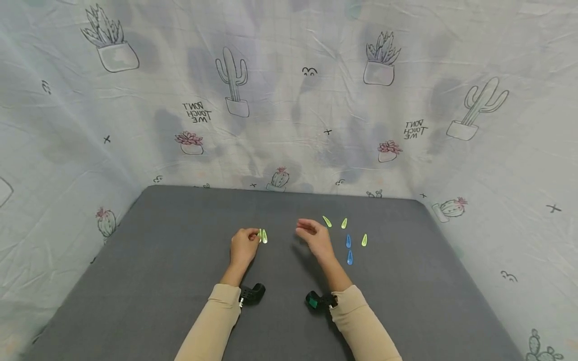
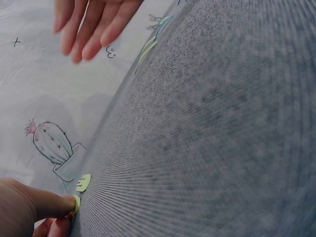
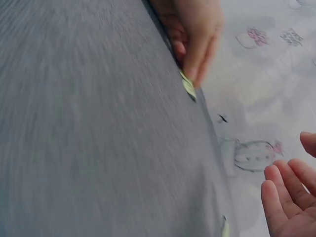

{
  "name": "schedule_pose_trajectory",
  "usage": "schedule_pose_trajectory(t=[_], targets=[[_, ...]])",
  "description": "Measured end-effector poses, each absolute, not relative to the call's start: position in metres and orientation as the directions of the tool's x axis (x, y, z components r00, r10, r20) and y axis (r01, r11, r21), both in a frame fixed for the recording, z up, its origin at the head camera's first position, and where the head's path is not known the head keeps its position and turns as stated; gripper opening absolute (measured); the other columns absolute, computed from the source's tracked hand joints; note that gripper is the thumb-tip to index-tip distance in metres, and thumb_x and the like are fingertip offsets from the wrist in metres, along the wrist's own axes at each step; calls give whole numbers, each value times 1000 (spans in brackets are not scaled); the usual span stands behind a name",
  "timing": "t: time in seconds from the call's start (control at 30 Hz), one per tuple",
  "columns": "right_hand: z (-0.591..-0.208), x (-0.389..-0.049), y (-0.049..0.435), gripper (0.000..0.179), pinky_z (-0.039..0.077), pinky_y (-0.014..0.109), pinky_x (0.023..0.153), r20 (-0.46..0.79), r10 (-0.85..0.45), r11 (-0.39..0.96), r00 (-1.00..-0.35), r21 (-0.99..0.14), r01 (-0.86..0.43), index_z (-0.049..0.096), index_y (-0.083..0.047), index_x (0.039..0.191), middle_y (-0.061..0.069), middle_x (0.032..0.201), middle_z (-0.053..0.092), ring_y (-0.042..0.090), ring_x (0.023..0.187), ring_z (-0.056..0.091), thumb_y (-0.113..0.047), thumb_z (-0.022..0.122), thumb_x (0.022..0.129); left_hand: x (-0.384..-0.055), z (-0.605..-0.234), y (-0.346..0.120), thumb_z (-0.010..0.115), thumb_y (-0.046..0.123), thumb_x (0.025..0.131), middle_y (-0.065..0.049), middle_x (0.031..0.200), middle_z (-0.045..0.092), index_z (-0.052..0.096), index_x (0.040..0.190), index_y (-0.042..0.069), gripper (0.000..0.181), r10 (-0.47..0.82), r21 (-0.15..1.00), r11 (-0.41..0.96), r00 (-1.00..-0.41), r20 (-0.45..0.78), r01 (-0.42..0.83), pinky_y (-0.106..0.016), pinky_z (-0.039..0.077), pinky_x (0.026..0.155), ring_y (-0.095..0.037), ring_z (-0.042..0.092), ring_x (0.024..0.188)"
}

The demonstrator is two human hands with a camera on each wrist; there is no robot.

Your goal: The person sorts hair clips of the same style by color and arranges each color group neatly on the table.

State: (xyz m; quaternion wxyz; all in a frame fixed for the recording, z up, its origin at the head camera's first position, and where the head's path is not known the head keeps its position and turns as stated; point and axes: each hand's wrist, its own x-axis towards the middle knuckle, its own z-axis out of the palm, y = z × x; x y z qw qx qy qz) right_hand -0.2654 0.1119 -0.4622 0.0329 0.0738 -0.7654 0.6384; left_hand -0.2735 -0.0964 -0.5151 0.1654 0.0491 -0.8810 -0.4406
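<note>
My left hand [image 1: 244,246] is at the middle of the table, pinching a yellow-green snap hair clip [image 2: 76,204] between thumb and finger close to the cloth. Right beside it lies a second yellow-green hair clip [image 1: 265,236], nearly parallel to the first. My right hand [image 1: 316,239] hovers over the table farther right, its fingers loosely extended and holding nothing. Past that hand, a yellow-green clip [image 1: 327,221] lies closest to its fingers. Two blue hair clips [image 1: 348,241] form a short column to its right.
Two more yellow-green clips, one at the back [image 1: 344,223] and one at the right [image 1: 364,240], lie around the blue ones. A grey cloth [image 1: 180,301] covers the table. White fabric printed with cacti [image 1: 289,100] hangs behind and along both sides.
</note>
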Motion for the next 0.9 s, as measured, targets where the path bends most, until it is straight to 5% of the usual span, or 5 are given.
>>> schedule_pose_trajectory(t=[0.23, 0.9], targets=[[-465, -264, 143, 37, 49, 14, 80, 130, -27, 122, -991, -984, -132, 58, 8, 122, 28, 122, 59, 21, 106, 63, -5, 65, 88, -270, -516, -97, 69, 6, 81, -10, 81, 64, 74, 95, 3, 15, -231, 782, 622, -942, 244, 50, -38, 48, 69, -23, 61, 74], [-474, -262, 235, 42, 47, 12, 85, 174, 112, 159, -978, -975, -155, 53, 6, 128, 27, 130, 53, 2, 104, 61, -6, 64, 89, -272, -514, -97, 69, 5, 81, -9, 78, 64, 74, 93, 3, 13, -233, 779, 622, -933, 276, 75, -36, 48, 67, -20, 59, 72]])
